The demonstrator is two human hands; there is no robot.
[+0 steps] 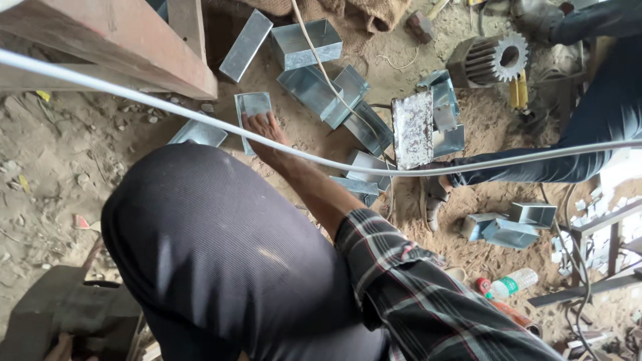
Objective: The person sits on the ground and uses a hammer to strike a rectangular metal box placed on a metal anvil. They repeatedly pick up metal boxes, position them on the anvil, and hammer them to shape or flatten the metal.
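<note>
My right hand (264,128) reaches forward past my bent knee in dark trousers (214,254) and closes on the lower part of a small folded galvanised metal piece (253,103) lying on the sandy floor. The plaid sleeve of that arm (414,294) comes in from the lower right. Several similar grey sheet-metal boxes and trays (314,90) lie scattered just beyond and to the right of the hand. My left hand is out of view.
A white cable (134,97) crosses the whole view above the hand. A wooden beam (120,40) is top left. Another person's dark-trousered leg (588,127) and sandalled foot (433,200) are at right, near a toothed gear (498,59), a rusty plate (412,129) and a plastic bottle (511,284).
</note>
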